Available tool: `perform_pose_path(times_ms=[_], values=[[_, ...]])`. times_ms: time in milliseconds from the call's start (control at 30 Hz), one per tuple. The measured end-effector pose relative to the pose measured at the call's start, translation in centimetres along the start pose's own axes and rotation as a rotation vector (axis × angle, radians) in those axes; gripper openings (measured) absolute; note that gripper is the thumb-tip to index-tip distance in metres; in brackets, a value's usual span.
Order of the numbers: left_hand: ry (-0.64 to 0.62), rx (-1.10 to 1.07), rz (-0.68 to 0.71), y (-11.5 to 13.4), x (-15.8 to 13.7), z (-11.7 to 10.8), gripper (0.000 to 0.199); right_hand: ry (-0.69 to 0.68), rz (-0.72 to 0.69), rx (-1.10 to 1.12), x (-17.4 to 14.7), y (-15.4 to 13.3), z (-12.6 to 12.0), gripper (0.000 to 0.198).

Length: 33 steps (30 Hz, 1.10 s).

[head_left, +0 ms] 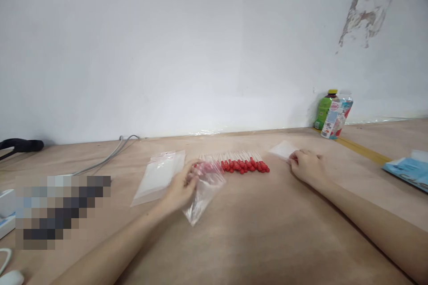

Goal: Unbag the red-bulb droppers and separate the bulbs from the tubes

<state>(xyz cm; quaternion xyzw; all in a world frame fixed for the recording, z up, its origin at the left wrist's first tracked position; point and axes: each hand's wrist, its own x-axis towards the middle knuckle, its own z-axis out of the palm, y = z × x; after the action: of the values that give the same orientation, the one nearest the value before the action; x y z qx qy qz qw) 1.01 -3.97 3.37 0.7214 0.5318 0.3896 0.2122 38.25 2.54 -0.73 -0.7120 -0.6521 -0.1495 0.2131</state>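
1. Sticks with pale thin shafts and red bulbous tips (244,166) lie in a close row at the middle of the light-brown wooden surface (267,231), tips toward the person.
2. The person's left hand (181,185) is left of the row, its fingers closed on the upper part of a clear, crinkled plastic bag (206,193). Red shows through the plastic; whether it is inside or behind cannot be told.
3. The right hand (309,167), well apart from the left, rests to the right of the row with bent fingertips touching a small, thin, whitish translucent sheet (283,149); whether they grip it cannot be told.
4. Just beyond the left hand lies a stack of flat, whitish translucent plastic bags (158,176).
5. Near the plain white wall (167,44), at right, stand a green-labelled bottle with a yellow cap (321,111) and a clear bottle with a white-and-red label (335,118).
6. A light-blue flat packet (408,172) lies at the far right; a grey cable (109,157) runs along the left.
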Motion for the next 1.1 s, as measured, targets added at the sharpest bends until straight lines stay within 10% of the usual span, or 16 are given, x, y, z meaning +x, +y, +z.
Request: perform_pose_path(times_ms=[200, 367, 633, 867, 1100], values=[[0.365, 0.068, -0.204, -3.4, 3.6, -5.9, 0.039, 0.423, 0.167, 0.518, 0.5, -1.0, -0.3, 0.014], [0.358, 0.513, -0.322, -8.5, 4.4, -8.5, 0.056, 0.618, -0.097, 0.794, -1.9, -5.9, -2.5, 0.009], [0.115, 0.653, -0.233, -12.0, 3.5, -7.3, 0.05, 0.387, -0.869, 0.769, -8.4, -12.0, -2.7, 0.016], [0.459, 0.797, 0.135, -6.6, 3.1, -5.7, 0.032, 0.092, -1.014, 0.691, -9.2, -13.6, -2.8, 0.012], [-0.398, 0.323, 0.464, 2.0, -2.4, 2.3, 0.048, -0.141, -1.035, 0.729, -8.6, -10.8, -4.2, 0.048]])
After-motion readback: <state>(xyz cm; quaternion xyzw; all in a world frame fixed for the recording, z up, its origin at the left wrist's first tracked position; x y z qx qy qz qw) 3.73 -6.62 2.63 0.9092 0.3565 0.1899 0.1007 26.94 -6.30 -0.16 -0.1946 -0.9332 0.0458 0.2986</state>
